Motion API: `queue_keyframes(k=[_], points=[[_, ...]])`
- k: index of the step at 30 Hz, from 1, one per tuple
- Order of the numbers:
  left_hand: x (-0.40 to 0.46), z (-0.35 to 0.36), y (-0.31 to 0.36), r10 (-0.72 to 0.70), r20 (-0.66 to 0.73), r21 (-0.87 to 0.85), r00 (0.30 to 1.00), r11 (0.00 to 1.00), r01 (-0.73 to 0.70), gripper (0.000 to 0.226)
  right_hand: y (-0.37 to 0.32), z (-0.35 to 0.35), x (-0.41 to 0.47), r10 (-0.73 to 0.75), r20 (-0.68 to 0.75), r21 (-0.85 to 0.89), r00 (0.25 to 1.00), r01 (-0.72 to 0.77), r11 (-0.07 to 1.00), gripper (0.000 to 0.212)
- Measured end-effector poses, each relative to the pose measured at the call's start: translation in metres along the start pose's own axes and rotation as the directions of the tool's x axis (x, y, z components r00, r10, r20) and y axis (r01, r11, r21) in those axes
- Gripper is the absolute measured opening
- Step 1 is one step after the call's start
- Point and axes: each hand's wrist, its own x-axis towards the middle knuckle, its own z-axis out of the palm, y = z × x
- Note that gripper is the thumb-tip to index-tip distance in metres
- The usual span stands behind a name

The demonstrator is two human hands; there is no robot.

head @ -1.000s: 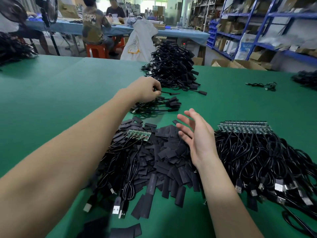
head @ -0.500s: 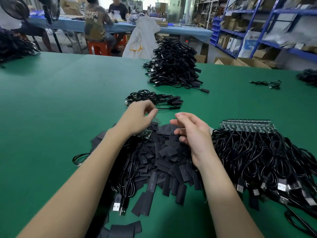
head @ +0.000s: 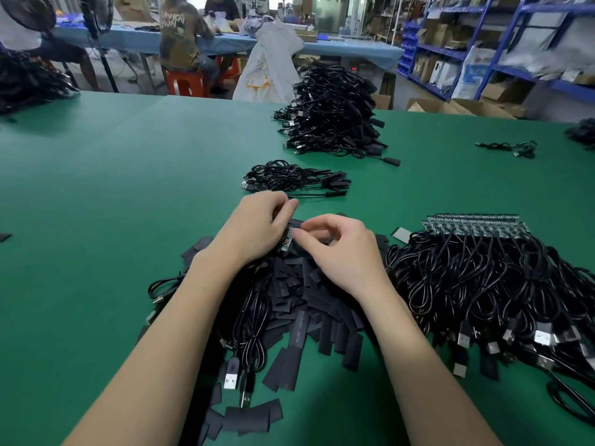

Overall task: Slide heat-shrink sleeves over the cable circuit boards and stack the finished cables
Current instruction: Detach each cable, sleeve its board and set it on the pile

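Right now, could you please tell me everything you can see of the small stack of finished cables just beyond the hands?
The small stack is a low bundle of thin black cables lying flat on the green table. Loose coils and plug ends point left; black sleeved ends point right, one cable trailing nearest the hands. Nothing touches it. It lies between the hands and the big pile farther back.

Wide table covered in green felt-like cloth (head: 112, 194)

On it lie a heap of flat black heat-shrink sleeves (head: 309, 304), a mass of black cables with bare circuit boards (head: 483, 284), a small bundle of sleeved black cables (head: 289, 178) and a tall stack of finished black cables (head: 331, 111).
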Motion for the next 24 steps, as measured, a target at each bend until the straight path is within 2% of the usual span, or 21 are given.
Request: queue_keyframes(k=[4, 6, 8, 13, 17, 24], points=[[0.003, -0.003, 0.009, 0.012, -0.025, -0.105, 1.0, 0.994, -0.015, 0.053, -0.005, 0.004, -0.002, 0.08, 0.089, 0.153, 0.993, -0.093, 0.984, 0.011], [0.003, -0.003, 0.011, -0.016, -0.016, -0.12, 1.0, 0.993, 0.013, 0.059, -0.009, 0.002, -0.003, 0.127, 0.124, 0.318, 0.984, -0.161, 0.934, 0.01], [0.003, -0.003, 0.014, -0.043, -0.034, -0.116, 0.999, 0.993, 0.038, 0.067, -0.013, 0.0, -0.004, 0.158, 0.155, 0.412, 0.975, -0.209, 0.887, 0.011], [0.002, -0.003, 0.02, -0.054, -0.152, -0.116, 0.987, 0.993, 0.036, 0.076, -0.02, -0.005, -0.006, 0.208, 0.197, 0.445, 0.958, -0.277, 0.852, 0.011], [0.003, -0.001, 0.026, -0.082, -0.128, -0.227, 0.988, 0.973, 0.051, 0.079, -0.023, -0.007, -0.005, 0.197, 0.26, 0.504, 0.945, -0.307, 0.808, 0.014], [0.004, 0.002, 0.028, -0.075, -0.105, -0.301, 0.992, 0.953, 0.04, 0.079, -0.024, -0.008, -0.006, 0.119, 0.332, 0.618, 0.936, -0.311, 0.722, 0.022]])
